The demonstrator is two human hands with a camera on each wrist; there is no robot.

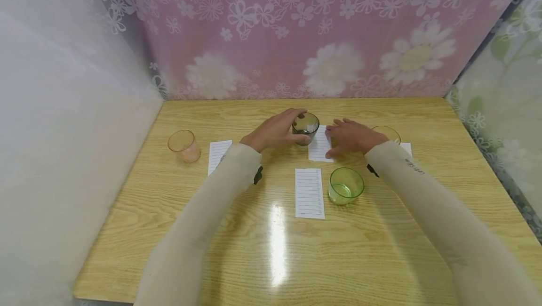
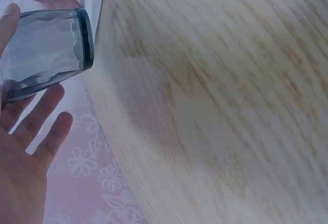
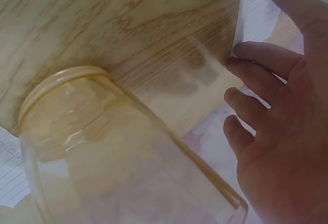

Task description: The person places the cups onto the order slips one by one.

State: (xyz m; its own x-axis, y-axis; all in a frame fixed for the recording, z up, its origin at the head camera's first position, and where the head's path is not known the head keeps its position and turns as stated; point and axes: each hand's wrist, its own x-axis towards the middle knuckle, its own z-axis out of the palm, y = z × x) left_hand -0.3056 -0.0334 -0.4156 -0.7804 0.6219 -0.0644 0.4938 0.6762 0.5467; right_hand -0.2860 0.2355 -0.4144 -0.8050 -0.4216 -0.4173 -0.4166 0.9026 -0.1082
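My left hand grips a dark grey glass cup by its sides, with the thumb on the near side and fingers round the far side. In the left wrist view the grey cup stands with its thick base at the wooden table, and two fingers are spread below it. Just right of it, my right hand has its fingertips at the right edge of a lined paper slip. The right wrist view shows these fingers loosely bent, thumb apart, by the slip's edge.
A yellow glass cup stands behind my right wrist, partly hidden, beside another slip. A green cup stands nearer, right of a lined slip. At left are an orange cup and a slip partly covered by my sleeve.
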